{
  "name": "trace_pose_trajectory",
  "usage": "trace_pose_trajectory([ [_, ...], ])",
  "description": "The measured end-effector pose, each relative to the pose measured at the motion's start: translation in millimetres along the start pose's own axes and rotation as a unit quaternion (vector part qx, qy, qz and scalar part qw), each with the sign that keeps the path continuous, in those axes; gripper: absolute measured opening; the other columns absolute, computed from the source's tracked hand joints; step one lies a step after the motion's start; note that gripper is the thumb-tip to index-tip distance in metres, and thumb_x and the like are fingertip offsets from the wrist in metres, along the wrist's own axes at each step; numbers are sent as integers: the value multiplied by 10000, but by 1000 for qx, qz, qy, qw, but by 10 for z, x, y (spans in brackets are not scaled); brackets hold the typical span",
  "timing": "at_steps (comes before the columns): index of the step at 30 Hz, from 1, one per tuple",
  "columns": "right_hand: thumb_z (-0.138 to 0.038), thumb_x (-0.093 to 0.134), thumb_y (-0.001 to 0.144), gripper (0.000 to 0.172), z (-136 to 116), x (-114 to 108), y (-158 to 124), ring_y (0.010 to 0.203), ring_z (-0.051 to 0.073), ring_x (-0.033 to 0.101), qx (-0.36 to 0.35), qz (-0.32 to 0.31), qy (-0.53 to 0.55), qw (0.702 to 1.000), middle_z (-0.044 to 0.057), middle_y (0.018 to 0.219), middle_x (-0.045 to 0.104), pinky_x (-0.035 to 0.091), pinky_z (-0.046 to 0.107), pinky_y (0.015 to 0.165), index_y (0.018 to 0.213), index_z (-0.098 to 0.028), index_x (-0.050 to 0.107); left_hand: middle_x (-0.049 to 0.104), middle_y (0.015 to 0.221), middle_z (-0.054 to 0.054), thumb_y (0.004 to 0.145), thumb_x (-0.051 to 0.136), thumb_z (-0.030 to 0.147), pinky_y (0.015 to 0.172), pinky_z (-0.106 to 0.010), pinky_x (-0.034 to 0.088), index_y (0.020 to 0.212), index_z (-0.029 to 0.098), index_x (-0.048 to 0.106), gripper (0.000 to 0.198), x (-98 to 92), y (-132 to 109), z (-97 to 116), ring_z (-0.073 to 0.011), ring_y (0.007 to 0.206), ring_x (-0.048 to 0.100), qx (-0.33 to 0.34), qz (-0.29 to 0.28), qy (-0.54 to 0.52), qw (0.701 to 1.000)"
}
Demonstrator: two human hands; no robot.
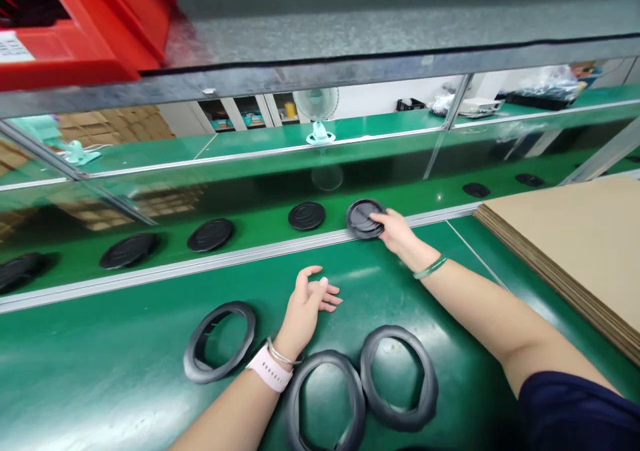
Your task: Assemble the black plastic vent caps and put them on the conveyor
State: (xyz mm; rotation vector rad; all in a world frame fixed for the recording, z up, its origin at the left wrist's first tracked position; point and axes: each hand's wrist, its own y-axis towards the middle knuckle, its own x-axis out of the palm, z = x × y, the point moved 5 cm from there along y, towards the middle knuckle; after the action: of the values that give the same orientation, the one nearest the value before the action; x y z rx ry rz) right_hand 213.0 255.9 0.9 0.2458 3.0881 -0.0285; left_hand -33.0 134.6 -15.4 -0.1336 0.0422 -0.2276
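Note:
In my right hand (397, 231) is a round black plastic disc (363, 216), gripped at its right edge and tilted over the metal rail beside the green belt. My left hand (307, 301) hovers above the green table with fingers apart, holding nothing. Three dark grey rings lie near it on the table: one ring (192, 364) to the left, another ring (357, 398) just below the wrist, and a third ring (429, 388) touching that one on its right. A similar black disc (307, 216) rests on the belt left of the held one.
More black discs (210, 234) sit along the green belt (260, 221) on both sides. A stack of cardboard sheets (575, 238) stands at the right. Overhead runs a metal shelf (320, 74) bearing a red bin (115, 24). A fan (318, 108) stands beyond the belt.

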Motion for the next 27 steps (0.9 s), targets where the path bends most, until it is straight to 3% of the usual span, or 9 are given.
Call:
trace_pose_trajectory([
  [3, -365, 636, 855, 559, -72, -307, 254, 1414, 323, 340, -94, 37, -130, 986, 129, 1467, 471, 221, 553, 1190, 1364, -189, 490, 716, 887, -70, 932, 524, 556, 662, -349, 599, 1234, 195, 402, 486, 3, -2, 0, -214, 749, 741, 3, -4, 0, 1000],
  [5, -371, 641, 861, 532, -17, -347, 289, 1457, 349, 246, -157, 16, -325, 933, 126, 1486, 459, 90, 601, 1200, 1352, -190, 546, 715, 880, -72, 929, 536, 543, 655, -340, 595, 1218, 187, 420, 473, 10, -3, -8, -209, 746, 737, 5, -4, -1, 1000],
  [8, -423, 532, 946, 517, 127, -279, 206, 1472, 343, 220, -238, 7, -505, 830, 128, 1487, 461, 85, 626, 1186, 1402, -180, 533, 707, 861, -67, 918, 563, 511, 623, -308, 579, 1192, 182, 447, 444, 32, -12, -21, -198, 731, 729, 6, -4, -5, 1000],
  [12, -525, 419, 995, 579, 245, -75, 72, 1477, 301, 232, -340, -70, -513, 785, 114, 1493, 457, 206, 552, 1197, 1446, -169, 496, 697, 838, -59, 895, 610, 451, 593, -284, 564, 1158, 181, 475, 400, 58, -17, -44, -189, 704, 721, 12, -14, -19, 1000],
  [15, -576, 419, 982, 633, 296, 8, 85, 1463, 299, 270, -372, -118, -499, 774, 140, 1467, 482, 276, 512, 1187, 1417, -129, 528, 685, 828, -54, 891, 613, 427, 589, -290, 570, 1136, 181, 472, 375, 60, -10, -72, -193, 702, 723, 25, -20, -21, 999],
  [20, -558, 430, 963, 616, 274, 36, 163, 1416, 303, 359, -387, -106, -501, 767, 169, 1394, 549, 301, 514, 1174, 1334, -95, 594, 688, 840, -49, 896, 600, 340, 620, -306, 582, 1163, 186, 481, 331, 90, -60, -21, -188, 712, 719, 65, -19, 49, 996],
  [23, -518, 459, 939, 574, 200, 30, 137, 1418, 317, 353, -370, -75, -492, 784, 173, 1404, 539, 265, 548, 1176, 1303, -100, 612, 713, 1019, -81, 858, 634, 273, 871, -414, 567, 1166, 217, 548, 324, 23, -149, 187, -220, 918, 708, 112, 11, 145, 983],
  [25, -506, 487, 921, 553, 171, 1, 102, 1432, 321, 328, -338, -70, -471, 812, 165, 1424, 521, 237, 564, 1182, 1293, -119, 619, 676, 1207, -99, 827, 666, 265, 1122, -538, 374, 1133, 239, 608, 312, -137, -240, 376, -283, 1234, 579, 142, 54, 216, 964],
  [27, -513, 507, 910, 546, 165, -52, 51, 1441, 316, 311, -311, -71, -447, 835, 153, 1433, 516, 227, 558, 1192, 1283, -134, 630, 574, 1398, -112, 808, 690, 293, 1202, -648, 35, 1151, 251, 635, 350, -405, -363, 536, -340, 1479, 274, 157, 111, 276, 942],
])
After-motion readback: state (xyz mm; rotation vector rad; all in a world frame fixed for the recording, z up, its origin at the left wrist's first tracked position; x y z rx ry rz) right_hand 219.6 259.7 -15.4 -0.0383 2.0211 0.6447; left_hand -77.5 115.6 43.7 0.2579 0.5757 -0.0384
